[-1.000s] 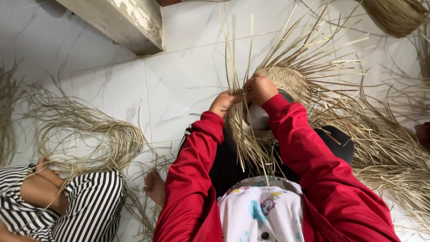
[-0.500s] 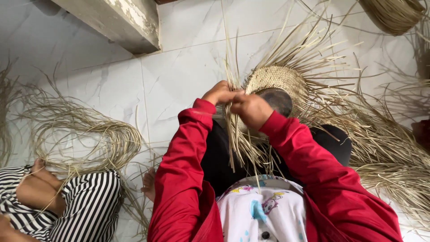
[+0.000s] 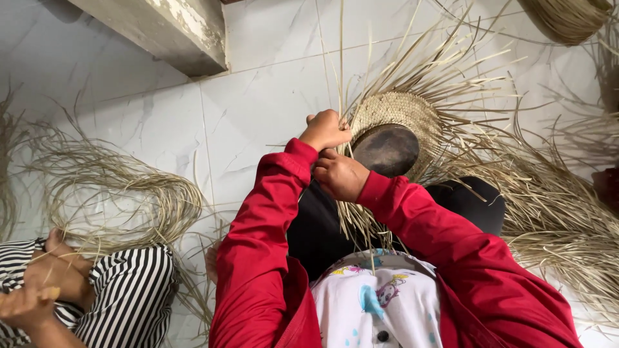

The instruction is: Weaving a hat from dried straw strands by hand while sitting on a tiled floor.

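Nearest, a white printed shirt sits between two red sleeves. Past them, the right hand is curled with its grip pressed together around a bundle of straw strands. Just above it, touching, the left hand pinches strands at the edge of a half-woven straw hat, which sits over a dark round mould near the lap. Loose straw lies on the white tiled floor; another person in stripes sits left.
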